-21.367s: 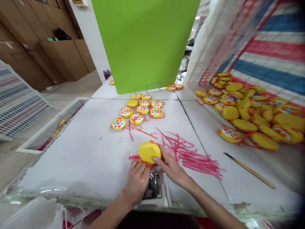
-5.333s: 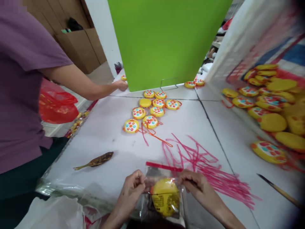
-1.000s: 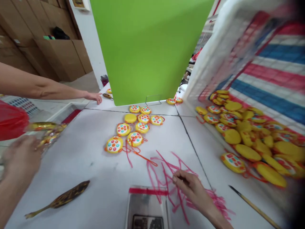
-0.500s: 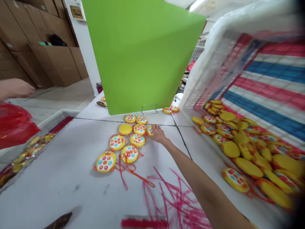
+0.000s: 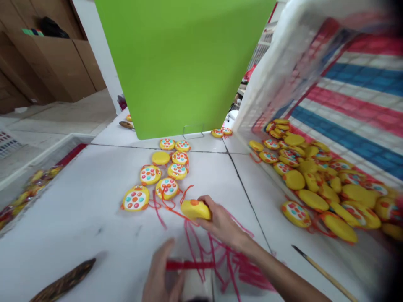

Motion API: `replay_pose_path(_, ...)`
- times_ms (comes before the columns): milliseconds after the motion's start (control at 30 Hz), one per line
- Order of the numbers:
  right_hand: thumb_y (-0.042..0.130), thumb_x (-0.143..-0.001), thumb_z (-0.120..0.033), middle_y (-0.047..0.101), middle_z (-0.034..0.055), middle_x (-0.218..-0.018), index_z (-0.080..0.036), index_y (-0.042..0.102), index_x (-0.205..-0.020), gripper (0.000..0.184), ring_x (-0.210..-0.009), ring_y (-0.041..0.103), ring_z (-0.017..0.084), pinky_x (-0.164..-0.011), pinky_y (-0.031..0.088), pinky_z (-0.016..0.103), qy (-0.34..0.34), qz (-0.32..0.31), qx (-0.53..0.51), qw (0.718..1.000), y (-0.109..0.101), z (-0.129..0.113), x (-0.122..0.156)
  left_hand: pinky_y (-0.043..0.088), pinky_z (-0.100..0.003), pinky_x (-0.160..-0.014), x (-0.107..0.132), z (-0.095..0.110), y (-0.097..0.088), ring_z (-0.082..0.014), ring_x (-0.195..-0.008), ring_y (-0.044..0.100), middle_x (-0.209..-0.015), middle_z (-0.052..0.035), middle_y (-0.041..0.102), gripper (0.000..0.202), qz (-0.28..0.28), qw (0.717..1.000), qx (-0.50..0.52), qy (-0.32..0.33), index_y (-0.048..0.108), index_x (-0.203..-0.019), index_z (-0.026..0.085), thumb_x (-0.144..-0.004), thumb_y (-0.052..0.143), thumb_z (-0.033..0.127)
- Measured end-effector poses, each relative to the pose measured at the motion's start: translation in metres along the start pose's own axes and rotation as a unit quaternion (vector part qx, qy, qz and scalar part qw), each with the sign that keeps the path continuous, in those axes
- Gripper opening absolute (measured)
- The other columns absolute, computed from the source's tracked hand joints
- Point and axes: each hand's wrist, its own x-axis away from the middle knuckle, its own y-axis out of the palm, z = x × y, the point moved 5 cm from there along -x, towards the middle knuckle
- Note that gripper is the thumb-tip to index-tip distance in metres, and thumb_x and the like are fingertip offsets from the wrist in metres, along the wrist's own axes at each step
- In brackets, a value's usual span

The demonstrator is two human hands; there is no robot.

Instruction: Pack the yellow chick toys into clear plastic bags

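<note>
My right hand (image 5: 222, 222) grips a yellow duck-shaped toy (image 5: 195, 209), held back side up just above the white table (image 5: 94, 201); its orange cord trails to the left. My left hand (image 5: 163, 277) rests at the near edge, fingers lying on a clear bag with a red strip (image 5: 189, 265). A loose heap of pink ties (image 5: 226, 256) lies under and beside both hands. Several more yellow toys with coloured buttons (image 5: 163, 172) sit in a cluster further back on the table.
A green board (image 5: 182, 63) stands upright at the back. On the right, a tilted white basket (image 5: 315, 84) spills many yellow toys (image 5: 315, 184). A thin brush (image 5: 324, 274) lies front right, a brown leaf-shaped object (image 5: 63, 283) front left. A tray (image 5: 28, 184) with bagged toys stands left.
My right hand picked a yellow toy from the cluster and drew it back toward me. My left hand came in onto the bag. The other person's arm has left the view.
</note>
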Motion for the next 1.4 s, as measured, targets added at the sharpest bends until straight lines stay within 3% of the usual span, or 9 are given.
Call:
replay_pose_path(67,0.057,-0.076,-0.013,0.061,0.0007,-0.092,-0.021,0.051,-0.105,0.031,-0.079,0.058,0.015,-0.069,0.045,0.025,-0.012,-0.016,-0.045,0.999,0.017,-0.017,0.029,0.049,-0.041,-0.09,-0.013,0.007,-0.014,-0.0263,-0.114,0.052,-0.132,-0.0105,0.048,0.054,0.03,0.999,0.003,-0.015,0.038,-0.129,0.024,-0.08,0.056,0.033)
replay_pose_path(233,0.057,-0.079,-0.016,0.062,0.0017,-0.101,-0.025,0.048,-0.113,0.036,-0.084,0.06,0.016,-0.07,0.048,0.024,0.028,-0.017,-0.134,0.99,0.055,-0.032,0.07,0.05,-0.032,-0.086,-0.016,0.022,-0.027,-0.0198,-0.099,0.061,-0.105,-0.0064,0.064,0.025,-0.07,0.996,0.011,0.053,0.056,-0.106,0.022,-0.082,0.052,0.027)
replay_pose_path(400,0.055,-0.085,-0.025,0.057,0.006,-0.113,-0.024,0.048,-0.113,0.029,-0.103,0.055,0.019,-0.086,0.045,0.03,0.0,0.05,-0.163,0.985,0.082,-0.029,0.086,0.051,-0.029,-0.083,0.007,0.007,-0.034,-0.0188,-0.096,0.061,-0.103,-0.0055,0.064,0.024,-0.055,0.998,-0.01,0.013,0.055,-0.104,0.021,-0.08,0.053,0.023)
replay_pose_path(533,0.057,-0.084,-0.023,0.057,0.0068,-0.113,-0.025,0.048,-0.112,0.03,-0.105,0.054,0.02,-0.089,0.044,0.031,-0.042,0.067,-0.146,0.986,0.096,-0.029,0.088,0.05,-0.031,-0.086,0.016,0.005,-0.029,-0.0184,-0.1,0.059,-0.107,-0.0058,0.063,0.03,-0.059,0.996,-0.01,0.06,0.055,-0.108,0.023,-0.08,0.05,0.016)
replay_pose_path(933,0.056,-0.082,-0.019,0.062,0.0054,-0.103,-0.023,0.053,-0.106,0.024,-0.096,0.058,0.019,-0.082,0.048,0.03,-0.02,0.091,-0.154,0.984,0.097,-0.024,0.09,0.049,-0.029,-0.088,0.017,0.016,-0.021,-0.0163,-0.103,0.056,-0.11,-0.0056,0.059,0.033,-0.034,0.988,-0.076,0.128,0.05,-0.113,0.023,-0.084,0.044,0.009)
replay_pose_path(1067,0.055,-0.083,-0.029,0.06,0.0057,-0.1,-0.019,0.052,-0.107,0.026,-0.086,0.059,0.018,-0.068,0.052,0.028,0.08,0.137,-0.255,0.954,0.072,-0.01,0.063,0.049,-0.034,-0.084,0.025,0.009,-0.037,-0.0208,-0.1,0.053,-0.106,-0.0088,0.055,0.027,0.073,0.984,-0.139,0.089,0.048,-0.109,0.018,-0.083,0.053,0.018)
replay_pose_path(1167,0.06,-0.078,-0.037,0.058,0.0061,-0.101,-0.018,0.051,-0.11,0.038,-0.079,0.058,0.017,-0.051,0.051,0.023,0.132,0.166,-0.359,0.909,0.049,-0.003,0.045,0.049,-0.035,-0.078,0.041,0.01,-0.017,-0.0208,-0.09,0.054,-0.091,-0.0057,0.058,0.008,0.019,0.971,-0.169,0.168,0.054,-0.089,0.019,-0.085,0.048,0.017)
replay_pose_path(1233,0.063,-0.075,-0.039,0.058,0.0045,-0.097,-0.018,0.053,-0.106,0.039,-0.075,0.058,0.016,-0.049,0.051,0.022,0.136,0.14,-0.403,0.894,0.046,-0.004,0.038,0.05,-0.038,-0.077,0.051,0.009,0.007,-0.0232,-0.091,0.054,-0.095,-0.0082,0.06,0.015,-0.035,0.954,-0.209,0.214,0.056,-0.093,0.017,-0.087,0.042,0.016)
replay_pose_path(1400,0.062,-0.076,-0.042,0.062,0.0054,-0.094,-0.017,0.054,-0.097,0.034,-0.078,0.062,0.018,-0.052,0.052,0.024,0.197,0.036,-0.482,0.853,0.086,0.005,0.046,0.05,-0.039,-0.073,0.053,0.003,0.039,-0.0248,-0.086,0.055,-0.098,-0.0136,0.059,0.027,-0.046,0.925,-0.286,0.246,0.053,-0.109,0.009,-0.085,0.04,0.011)
